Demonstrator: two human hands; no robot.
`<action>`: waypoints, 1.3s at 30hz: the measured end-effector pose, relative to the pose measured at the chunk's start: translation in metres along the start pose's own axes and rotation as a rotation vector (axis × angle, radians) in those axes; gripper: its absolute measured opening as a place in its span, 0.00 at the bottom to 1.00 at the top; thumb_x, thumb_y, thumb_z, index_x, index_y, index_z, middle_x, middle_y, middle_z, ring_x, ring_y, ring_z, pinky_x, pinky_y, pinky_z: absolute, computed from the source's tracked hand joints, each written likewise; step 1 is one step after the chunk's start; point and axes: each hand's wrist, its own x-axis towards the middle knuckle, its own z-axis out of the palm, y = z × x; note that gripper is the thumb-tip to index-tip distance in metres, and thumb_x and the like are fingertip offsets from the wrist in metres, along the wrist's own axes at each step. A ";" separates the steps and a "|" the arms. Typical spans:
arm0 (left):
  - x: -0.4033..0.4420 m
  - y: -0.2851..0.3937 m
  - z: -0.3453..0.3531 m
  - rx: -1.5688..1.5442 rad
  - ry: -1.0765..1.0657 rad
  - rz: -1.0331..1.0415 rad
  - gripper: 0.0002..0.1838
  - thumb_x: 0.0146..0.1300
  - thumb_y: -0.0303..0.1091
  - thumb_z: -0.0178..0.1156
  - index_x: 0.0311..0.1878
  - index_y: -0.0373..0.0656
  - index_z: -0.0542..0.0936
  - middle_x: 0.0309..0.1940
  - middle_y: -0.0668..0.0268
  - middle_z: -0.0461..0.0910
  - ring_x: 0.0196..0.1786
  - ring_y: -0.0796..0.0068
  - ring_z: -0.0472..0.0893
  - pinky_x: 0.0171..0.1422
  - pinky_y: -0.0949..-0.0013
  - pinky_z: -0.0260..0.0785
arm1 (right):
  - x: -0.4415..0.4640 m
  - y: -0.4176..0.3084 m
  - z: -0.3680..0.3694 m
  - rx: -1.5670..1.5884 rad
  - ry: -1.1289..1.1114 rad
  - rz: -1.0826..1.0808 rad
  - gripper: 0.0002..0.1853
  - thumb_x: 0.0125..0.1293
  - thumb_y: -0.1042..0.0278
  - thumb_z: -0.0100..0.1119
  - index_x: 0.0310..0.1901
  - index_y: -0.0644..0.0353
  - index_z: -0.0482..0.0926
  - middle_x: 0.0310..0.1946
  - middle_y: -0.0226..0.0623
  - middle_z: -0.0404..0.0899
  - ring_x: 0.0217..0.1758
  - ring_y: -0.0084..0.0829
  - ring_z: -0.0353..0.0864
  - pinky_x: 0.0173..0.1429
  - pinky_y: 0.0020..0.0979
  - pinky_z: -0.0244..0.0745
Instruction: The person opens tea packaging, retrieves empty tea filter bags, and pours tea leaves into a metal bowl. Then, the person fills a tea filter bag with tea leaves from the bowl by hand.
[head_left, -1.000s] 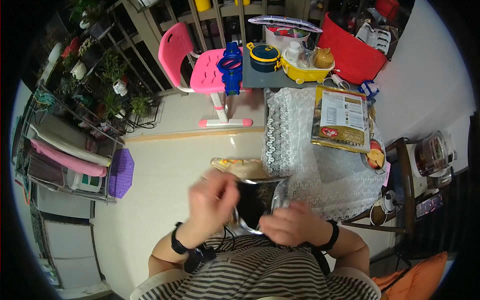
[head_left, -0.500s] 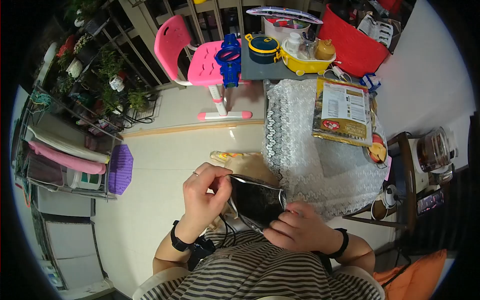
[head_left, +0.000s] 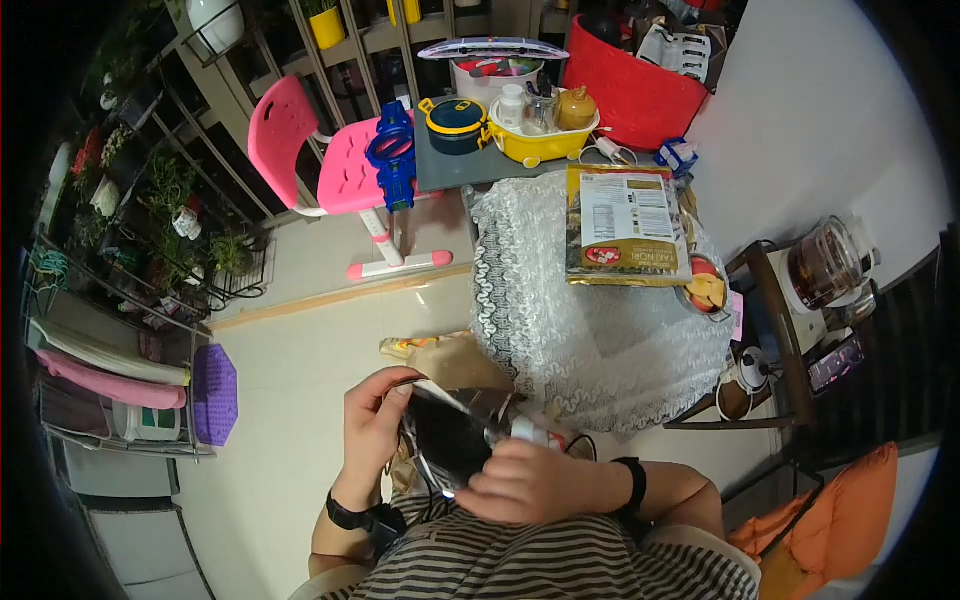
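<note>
A dark pouch (head_left: 445, 437) with a shiny silver rim is held in front of my striped shirt, its dark inside facing up at me. My left hand (head_left: 372, 428) is closed on its upper left edge, thumb pressed against the rim. At its lower right side my right hand (head_left: 525, 482) has its fingers curled against the edge, partly hiding it. Just beyond the right knuckles shows a white and red item (head_left: 535, 432), too covered to name. Behind the pouch is a beige cloth-like thing (head_left: 460, 362).
Ahead right, a lace-covered table (head_left: 610, 350) carries a gold seaweed packet (head_left: 628, 245) and a bowl of cut fruit (head_left: 706, 290). A pink chair (head_left: 350, 172) stands ahead. To the left is a plant rack (head_left: 150, 215); on the right, a wooden stand (head_left: 790, 345) and an orange cushion (head_left: 830, 515).
My view has turned right, so the surroundings sit further left. The pouch has tilted and come lower, and my right hand has shifted along its right side. A white and red item now shows beside it.
</note>
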 end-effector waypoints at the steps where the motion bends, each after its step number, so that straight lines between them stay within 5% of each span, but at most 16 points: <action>1: 0.000 0.000 0.004 0.041 0.015 0.042 0.09 0.68 0.24 0.54 0.45 0.34 0.81 0.38 0.67 0.84 0.41 0.77 0.80 0.50 0.73 0.72 | 0.000 -0.005 0.003 0.009 -0.049 -0.067 0.15 0.54 0.67 0.56 0.43 0.62 0.79 0.33 0.28 0.74 0.35 0.26 0.73 0.44 0.32 0.68; 3: 0.001 -0.006 0.012 0.081 0.022 0.092 0.08 0.67 0.24 0.55 0.44 0.34 0.81 0.37 0.66 0.84 0.42 0.77 0.80 0.50 0.73 0.71 | -0.001 -0.005 0.002 -0.009 -0.132 -0.169 0.13 0.57 0.67 0.60 0.44 0.59 0.80 0.33 0.25 0.76 0.33 0.23 0.74 0.39 0.26 0.68; 7: 0.000 -0.012 0.022 0.124 -0.212 0.124 0.07 0.65 0.26 0.59 0.43 0.35 0.81 0.37 0.63 0.84 0.41 0.74 0.80 0.49 0.71 0.71 | -0.006 0.006 -0.015 0.107 0.004 -0.155 0.15 0.54 0.66 0.62 0.44 0.60 0.80 0.35 0.29 0.78 0.35 0.28 0.76 0.43 0.31 0.70; 9: -0.002 -0.002 0.027 0.239 -0.351 0.135 0.07 0.62 0.26 0.62 0.43 0.36 0.81 0.37 0.61 0.83 0.41 0.70 0.81 0.49 0.70 0.71 | -0.012 0.010 -0.041 0.090 0.260 -0.003 0.15 0.51 0.64 0.68 0.42 0.55 0.81 0.37 0.28 0.80 0.38 0.29 0.78 0.45 0.33 0.72; 11: -0.002 -0.002 0.030 0.217 -0.382 0.163 0.08 0.61 0.25 0.63 0.43 0.35 0.81 0.37 0.61 0.84 0.42 0.70 0.82 0.50 0.70 0.72 | -0.030 0.025 -0.074 -0.060 0.130 0.177 0.15 0.49 0.64 0.73 0.40 0.52 0.82 0.39 0.27 0.81 0.39 0.31 0.79 0.46 0.36 0.72; 13: 0.000 -0.001 0.027 0.208 -0.403 0.175 0.08 0.60 0.25 0.63 0.43 0.35 0.81 0.37 0.61 0.84 0.43 0.70 0.82 0.51 0.70 0.72 | -0.042 0.060 -0.092 -0.284 0.294 0.318 0.10 0.53 0.69 0.70 0.37 0.53 0.82 0.37 0.27 0.81 0.37 0.32 0.79 0.45 0.36 0.73; 17: 0.006 -0.004 0.020 0.098 -0.311 0.049 0.10 0.60 0.27 0.64 0.44 0.34 0.81 0.38 0.61 0.84 0.43 0.71 0.82 0.52 0.69 0.72 | -0.072 0.149 -0.113 0.024 0.593 0.954 0.12 0.51 0.78 0.68 0.39 0.59 0.80 0.31 0.32 0.81 0.34 0.37 0.78 0.46 0.35 0.74; 18: 0.007 -0.006 0.018 0.055 -0.285 0.040 0.11 0.60 0.27 0.64 0.44 0.34 0.81 0.38 0.61 0.84 0.43 0.71 0.82 0.52 0.69 0.72 | -0.092 0.179 -0.116 0.016 0.594 0.950 0.12 0.51 0.78 0.68 0.39 0.59 0.80 0.31 0.32 0.81 0.34 0.37 0.78 0.46 0.35 0.74; 20: 0.010 -0.003 0.015 0.026 -0.297 0.028 0.13 0.59 0.29 0.65 0.45 0.33 0.81 0.39 0.60 0.84 0.44 0.70 0.82 0.53 0.68 0.71 | -0.132 0.228 -0.126 0.062 0.502 1.179 0.22 0.50 0.72 0.73 0.49 0.58 0.78 0.42 0.38 0.81 0.44 0.38 0.79 0.51 0.34 0.73; 23: 0.013 -0.002 0.009 0.009 -0.413 -0.016 0.15 0.56 0.30 0.68 0.46 0.35 0.81 0.41 0.60 0.83 0.47 0.68 0.81 0.56 0.65 0.70 | -0.144 0.245 -0.135 -0.569 0.087 1.170 0.30 0.46 0.67 0.75 0.54 0.55 0.77 0.49 0.43 0.79 0.56 0.41 0.76 0.60 0.38 0.69; 24: 0.013 0.002 0.009 0.030 -0.460 -0.040 0.17 0.56 0.31 0.69 0.47 0.36 0.81 0.42 0.60 0.83 0.47 0.68 0.81 0.55 0.65 0.70 | -0.146 0.248 -0.130 -0.565 0.083 1.165 0.30 0.46 0.67 0.75 0.54 0.55 0.77 0.49 0.43 0.79 0.56 0.41 0.76 0.60 0.38 0.69; 26: 0.018 0.012 0.009 0.147 -0.620 -0.015 0.18 0.56 0.32 0.71 0.48 0.36 0.81 0.42 0.59 0.83 0.47 0.66 0.81 0.55 0.66 0.70 | -0.149 0.250 -0.116 -0.889 -0.228 0.931 0.34 0.42 0.61 0.76 0.55 0.56 0.78 0.56 0.44 0.74 0.60 0.44 0.71 0.65 0.48 0.62; 30: 0.026 0.011 0.013 0.130 -0.751 0.088 0.18 0.56 0.32 0.71 0.49 0.37 0.81 0.42 0.58 0.82 0.48 0.63 0.81 0.54 0.65 0.71 | -0.156 0.259 -0.098 -0.934 -0.395 0.846 0.29 0.45 0.64 0.71 0.53 0.55 0.78 0.58 0.40 0.73 0.61 0.42 0.71 0.64 0.53 0.61; 32: 0.030 0.011 0.009 0.162 -0.774 0.070 0.18 0.57 0.33 0.71 0.49 0.37 0.81 0.42 0.59 0.82 0.47 0.64 0.81 0.53 0.65 0.71 | -0.154 0.258 -0.097 -0.847 -0.514 0.881 0.19 0.49 0.67 0.66 0.46 0.55 0.80 0.48 0.36 0.78 0.54 0.39 0.75 0.60 0.47 0.65; 36: 0.027 0.010 0.004 0.117 -0.660 -0.094 0.17 0.59 0.33 0.70 0.49 0.37 0.81 0.41 0.62 0.83 0.46 0.70 0.81 0.53 0.68 0.71 | -0.143 0.254 -0.108 -0.791 -0.277 0.815 0.11 0.52 0.69 0.63 0.39 0.55 0.80 0.35 0.33 0.78 0.45 0.37 0.78 0.53 0.42 0.69; 39: 0.028 0.007 0.006 0.087 -0.520 0.000 0.15 0.60 0.32 0.68 0.49 0.36 0.81 0.42 0.62 0.83 0.47 0.72 0.81 0.54 0.69 0.71 | -0.115 0.239 -0.127 -0.911 -0.047 0.702 0.08 0.53 0.70 0.63 0.36 0.55 0.80 0.32 0.34 0.79 0.41 0.38 0.79 0.45 0.39 0.71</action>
